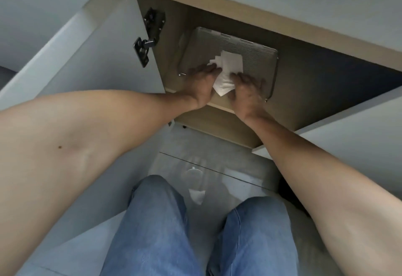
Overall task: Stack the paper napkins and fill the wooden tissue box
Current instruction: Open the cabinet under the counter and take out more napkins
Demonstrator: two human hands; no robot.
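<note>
Several white paper napkins (228,70) lie fanned in a loose pile inside a metal wire basket (256,47) on the floor of a low open cabinet. My left hand (201,82) presses against the pile's left side, fingers flat on the basket. My right hand (248,89) grips the pile's lower right edge, and its fingers hide part of the napkins. One more white napkin (196,196) lies on the grey floor between my knees. No wooden tissue box is in view.
The cabinet's left door (91,58) stands open with a dark metal hinge (148,36). Another white door (359,128) is open at right. A wooden shelf edge (217,128) fronts the cabinet. My jeans-clad legs (156,232) fill the bottom.
</note>
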